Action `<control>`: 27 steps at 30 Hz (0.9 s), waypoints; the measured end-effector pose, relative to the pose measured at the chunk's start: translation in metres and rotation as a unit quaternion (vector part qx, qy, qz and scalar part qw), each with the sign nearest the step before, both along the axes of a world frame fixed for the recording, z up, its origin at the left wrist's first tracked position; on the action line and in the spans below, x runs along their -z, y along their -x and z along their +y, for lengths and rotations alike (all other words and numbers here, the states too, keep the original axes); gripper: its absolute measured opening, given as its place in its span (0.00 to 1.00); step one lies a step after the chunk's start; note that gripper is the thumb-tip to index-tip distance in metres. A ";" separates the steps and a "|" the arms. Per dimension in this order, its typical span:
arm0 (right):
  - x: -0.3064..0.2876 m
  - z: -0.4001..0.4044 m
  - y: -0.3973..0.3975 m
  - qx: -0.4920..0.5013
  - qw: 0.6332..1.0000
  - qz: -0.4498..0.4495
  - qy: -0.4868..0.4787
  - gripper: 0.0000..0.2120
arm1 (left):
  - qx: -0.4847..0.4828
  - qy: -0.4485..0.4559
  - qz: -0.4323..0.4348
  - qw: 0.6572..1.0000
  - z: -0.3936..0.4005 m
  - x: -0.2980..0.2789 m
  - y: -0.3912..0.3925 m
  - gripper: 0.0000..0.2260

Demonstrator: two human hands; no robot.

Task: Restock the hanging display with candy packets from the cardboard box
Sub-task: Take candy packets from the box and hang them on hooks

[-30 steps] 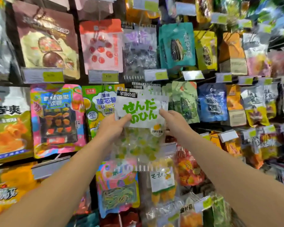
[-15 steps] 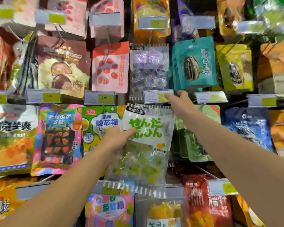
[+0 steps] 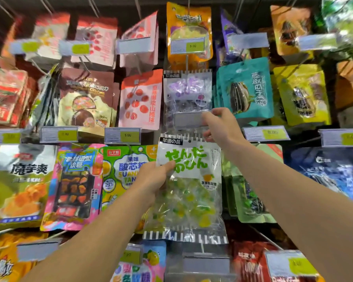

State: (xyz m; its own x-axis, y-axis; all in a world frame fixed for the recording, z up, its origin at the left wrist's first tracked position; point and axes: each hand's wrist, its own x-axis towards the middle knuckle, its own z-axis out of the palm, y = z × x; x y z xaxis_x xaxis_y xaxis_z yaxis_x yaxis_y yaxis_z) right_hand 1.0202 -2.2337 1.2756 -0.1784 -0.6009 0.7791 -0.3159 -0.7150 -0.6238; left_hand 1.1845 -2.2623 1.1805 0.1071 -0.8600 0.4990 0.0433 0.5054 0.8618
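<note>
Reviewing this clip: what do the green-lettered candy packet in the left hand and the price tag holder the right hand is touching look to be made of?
Candy packet: thin, glossy plastic film, it seems; the lower half is see-through, showing wrapped sweets, and it crinkles with glare. Price tag holder: probably clear rigid plastic over a grey paper insert; flat, faintly reflective, though blur leaves this uncertain.

The candy packet (image 3: 189, 186) hangs in front of the display, in the middle row. The left hand (image 3: 154, 180) holds its left edge; the right hand (image 3: 220, 124) is above its top right corner, fingers on the price tag holder (image 3: 189, 120). That holder lies in front of another clear packet (image 3: 186, 92) directly above. A seed pouch (image 3: 247, 88) hangs just right of that packet, and a fruit-candy pouch (image 3: 126, 174) is left of the held packet, partly behind the left hand.
</note>
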 end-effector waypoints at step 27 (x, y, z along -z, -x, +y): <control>0.078 -0.014 0.013 0.086 0.991 0.062 0.080 0.29 | -0.112 -0.051 -0.019 0.992 -0.044 0.011 0.033 0.27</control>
